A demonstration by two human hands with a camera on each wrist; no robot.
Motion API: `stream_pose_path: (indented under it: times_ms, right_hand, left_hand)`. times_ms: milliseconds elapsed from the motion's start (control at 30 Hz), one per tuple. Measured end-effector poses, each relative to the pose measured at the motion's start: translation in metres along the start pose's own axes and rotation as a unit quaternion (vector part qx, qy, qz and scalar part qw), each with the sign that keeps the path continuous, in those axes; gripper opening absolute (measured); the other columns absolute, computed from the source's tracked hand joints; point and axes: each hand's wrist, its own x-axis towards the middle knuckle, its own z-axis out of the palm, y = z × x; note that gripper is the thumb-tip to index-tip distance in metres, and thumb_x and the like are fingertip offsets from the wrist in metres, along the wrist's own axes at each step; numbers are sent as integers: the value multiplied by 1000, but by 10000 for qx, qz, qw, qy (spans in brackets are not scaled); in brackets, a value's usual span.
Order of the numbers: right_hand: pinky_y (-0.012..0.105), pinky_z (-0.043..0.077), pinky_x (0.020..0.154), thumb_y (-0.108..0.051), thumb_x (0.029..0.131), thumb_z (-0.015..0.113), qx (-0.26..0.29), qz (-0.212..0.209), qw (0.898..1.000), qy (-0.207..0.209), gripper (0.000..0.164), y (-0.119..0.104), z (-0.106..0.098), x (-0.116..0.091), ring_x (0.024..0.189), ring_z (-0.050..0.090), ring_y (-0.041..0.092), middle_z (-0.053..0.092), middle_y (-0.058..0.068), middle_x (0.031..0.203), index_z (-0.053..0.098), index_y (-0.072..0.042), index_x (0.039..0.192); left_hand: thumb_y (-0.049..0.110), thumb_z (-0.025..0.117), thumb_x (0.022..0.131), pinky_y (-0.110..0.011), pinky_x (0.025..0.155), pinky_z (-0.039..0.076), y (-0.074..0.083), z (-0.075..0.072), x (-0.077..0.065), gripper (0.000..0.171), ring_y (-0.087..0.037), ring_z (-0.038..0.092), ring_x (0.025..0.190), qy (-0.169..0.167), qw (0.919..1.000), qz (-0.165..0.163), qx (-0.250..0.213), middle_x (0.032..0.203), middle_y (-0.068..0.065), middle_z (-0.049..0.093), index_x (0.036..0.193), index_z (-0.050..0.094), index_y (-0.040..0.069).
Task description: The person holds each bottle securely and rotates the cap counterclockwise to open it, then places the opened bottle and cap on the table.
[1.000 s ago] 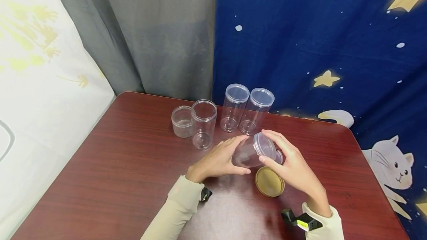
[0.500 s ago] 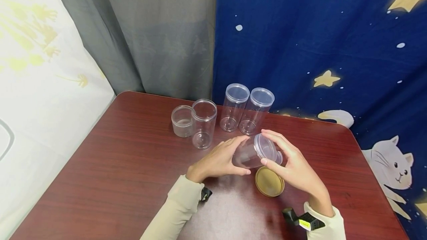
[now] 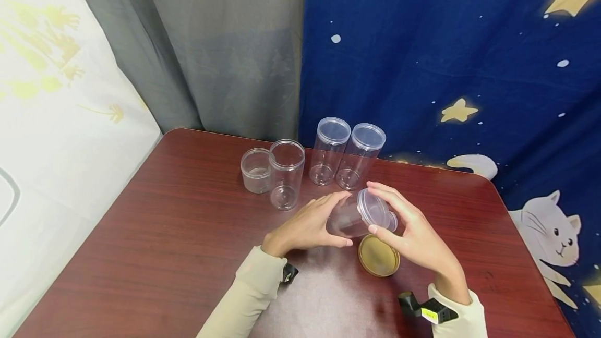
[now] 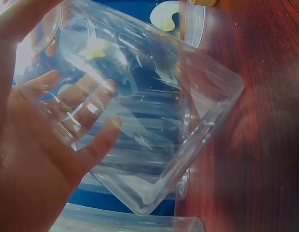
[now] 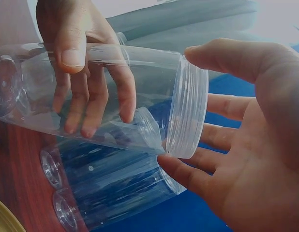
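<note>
Right hand (image 3: 418, 236) pinches the clear lid (image 3: 374, 207) while the left hand (image 3: 302, 227) clasps the tall jar (image 3: 346, 218), tipped sideways over the bench (image 3: 155, 244); the step, from here, looks like working the lid, which next calls for an even turn against a steady grip.

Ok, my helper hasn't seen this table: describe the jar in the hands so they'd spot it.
Find the red-brown table, then the left hand and right hand above it. Between them they hold a tilted, lidded clear jar; the tall jars beyond stand upright, unheld.
</note>
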Motion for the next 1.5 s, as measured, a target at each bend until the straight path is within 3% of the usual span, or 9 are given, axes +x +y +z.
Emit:
stream_pose_path:
  times_ms: [233, 633, 800, 967, 1067, 1200, 1500]
  right_hand:
    - [16, 41, 102, -1, 83, 75, 174, 137, 9997, -128, 82, -2, 0, 0, 133, 45, 9, 40, -2, 153, 36, -18, 153]
    - [16, 33, 109, 2, 82, 73, 349, 175, 9990, -222, 91, -3, 0, 2, 139, 39, 14, 34, 3, 158, 24, -15, 156]
    - [15, 37, 105, -2, 83, 73, 123, 303, 9994, 128, 87, -1, 0, 2, 135, 45, 22, 37, 1, 155, 29, -19, 155]
    - [11, 44, 90, -11, 86, 76, -711, 641, 9930, 692, 71, -1, 2, 1, 113, 60, 24, 52, 3, 139, 43, -18, 148]
    - [24, 51, 84, -21, 87, 76, -1180, 999, 9853, 722, 63, -4, 3, 1, 101, 64, 21, 59, 4, 127, 48, -16, 144]
    - [44, 52, 80, -36, 88, 74, -1588, 1442, 9750, 584, 64, -9, 5, 2, 95, 63, 20, 63, 4, 116, 49, -17, 143]
    - [48, 53, 82, -40, 87, 74, -1514, 1392, 9779, 369, 64, -10, 6, 1, 98, 63, 21, 65, 6, 120, 50, -17, 142]
  left_hand:
    - [48, 82, 76, -43, 106, 42, 0, 0, 0, 93, -11, 53, 123, -37, 10000, -28, -65, 135, 1, 57, 151, 35, 19]
    - [48, 81, 76, -43, 105, 43, 0, -1, 0, 92, -11, 54, 121, -27, 10000, 39, -40, 132, 0, 58, 150, 36, 18]
    - [49, 80, 77, -45, 107, 42, 0, -1, 0, 92, -11, 53, 123, -24, 10000, -37, -43, 133, 0, 57, 151, 35, 19]
    - [50, 80, 77, -45, 107, 41, 1, -1, 0, 92, -12, 51, 126, 17, 10000, -60, 51, 137, 0, 55, 151, 35, 19]
    - [50, 80, 77, -44, 106, 42, 2, -1, 1, 92, -12, 51, 127, 27, 9999, -42, 145, 138, 0, 55, 151, 35, 18]
    - [50, 80, 77, -43, 105, 43, 3, -1, 1, 92, -12, 51, 126, 34, 9997, -6, 260, 136, 0, 56, 151, 36, 17]
    - [51, 80, 77, -40, 103, 43, 4, -1, 0, 92, -11, 52, 122, 18, 9989, 58, 455, 132, 1, 57, 150, 36, 17]
